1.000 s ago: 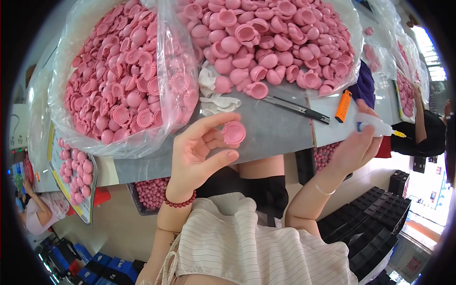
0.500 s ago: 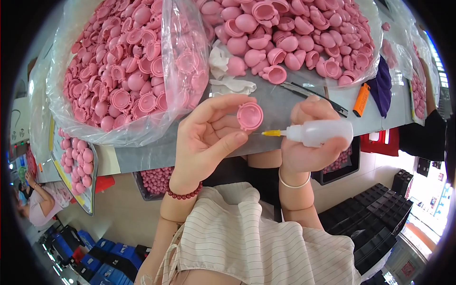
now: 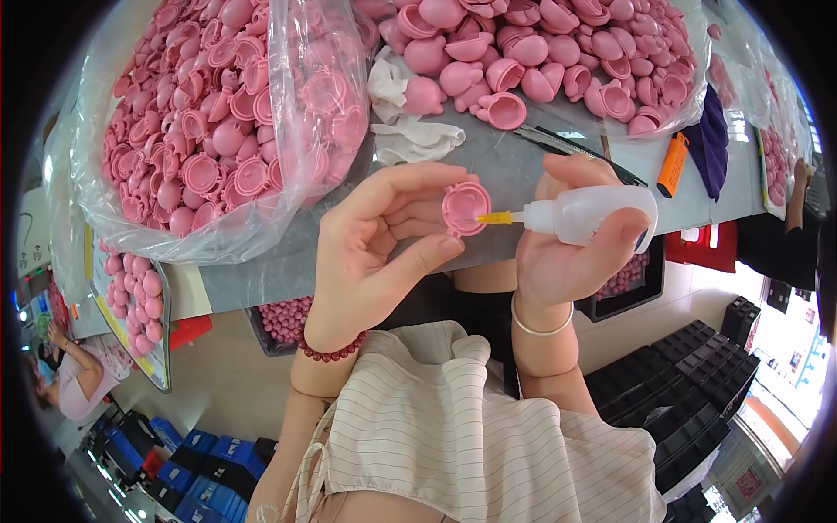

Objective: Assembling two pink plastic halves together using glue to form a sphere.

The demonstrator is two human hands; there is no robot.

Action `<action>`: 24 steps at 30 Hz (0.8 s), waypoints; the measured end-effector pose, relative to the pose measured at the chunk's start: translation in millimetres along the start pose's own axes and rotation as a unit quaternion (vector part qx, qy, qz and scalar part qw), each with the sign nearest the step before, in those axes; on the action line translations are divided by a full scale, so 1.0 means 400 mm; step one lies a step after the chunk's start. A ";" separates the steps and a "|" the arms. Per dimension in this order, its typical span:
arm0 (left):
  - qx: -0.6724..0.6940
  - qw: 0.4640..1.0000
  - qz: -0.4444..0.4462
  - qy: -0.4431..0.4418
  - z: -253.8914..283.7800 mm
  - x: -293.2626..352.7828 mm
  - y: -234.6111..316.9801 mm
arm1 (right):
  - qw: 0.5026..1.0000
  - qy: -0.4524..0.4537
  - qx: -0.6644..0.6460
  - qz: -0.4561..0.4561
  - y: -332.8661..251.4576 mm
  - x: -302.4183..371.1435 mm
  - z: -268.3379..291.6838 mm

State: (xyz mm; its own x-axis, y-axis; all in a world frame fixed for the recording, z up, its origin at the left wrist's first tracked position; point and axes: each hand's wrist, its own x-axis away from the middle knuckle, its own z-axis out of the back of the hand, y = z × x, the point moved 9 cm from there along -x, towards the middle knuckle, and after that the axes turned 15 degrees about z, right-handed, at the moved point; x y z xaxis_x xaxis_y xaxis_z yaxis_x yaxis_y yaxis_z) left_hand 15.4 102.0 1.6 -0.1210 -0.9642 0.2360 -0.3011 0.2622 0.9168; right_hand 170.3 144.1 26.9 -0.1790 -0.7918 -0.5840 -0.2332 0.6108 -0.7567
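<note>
Between the fingers and thumb of my left hand (image 3: 379,240) is a round pink plastic half-shell (image 3: 460,206), its hollow side turned toward me. My right hand (image 3: 571,253) is wrapped round a translucent white squeeze bottle (image 3: 588,216) lying sideways. The bottle's yellow needle tip (image 3: 495,218) points left and reaches into the hollow of the half-shell. Whether the needle touches the shell, or anything comes out of it, I cannot tell.
Clear plastic bags of pink half-shells (image 3: 200,174) (image 3: 540,52) cover the table's far side. Nearer lie a crumpled white cloth (image 3: 417,139), black-handled tweezers (image 3: 558,144), an orange cutter (image 3: 671,166) and a purple cloth (image 3: 708,148). Below the edge stand bins of pink balls (image 3: 283,321). Another person (image 3: 78,375) works at far left.
The bottle's needle tip has gone from just beside the half-shell to inside its hollow. The half-shell has shifted slightly right, and the whole view has moved a little.
</note>
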 end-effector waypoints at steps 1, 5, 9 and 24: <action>-0.003 1.000 -0.004 -0.004 -0.002 0.001 0.001 | 0.999 -0.001 0.040 0.010 -0.001 -0.001 -0.004; -0.003 1.000 0.001 0.000 -0.001 0.001 0.001 | 0.996 -0.013 0.081 0.017 -0.002 0.000 -0.006; -0.003 1.000 0.002 0.001 0.001 0.001 0.000 | 1.000 -0.008 -0.002 0.011 0.000 0.002 -0.003; -0.013 1.000 0.001 0.006 -0.001 0.003 0.000 | 0.997 0.056 0.023 0.038 -0.008 0.006 0.021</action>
State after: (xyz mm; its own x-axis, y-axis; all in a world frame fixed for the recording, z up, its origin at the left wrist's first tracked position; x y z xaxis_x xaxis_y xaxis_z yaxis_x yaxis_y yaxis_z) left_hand 15.6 101.0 1.9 -0.1098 -0.9642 0.2416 -0.2760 0.2630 0.9245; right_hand 178.5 140.3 25.6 -0.3001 -0.7370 -0.6056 -0.1708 0.6662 -0.7260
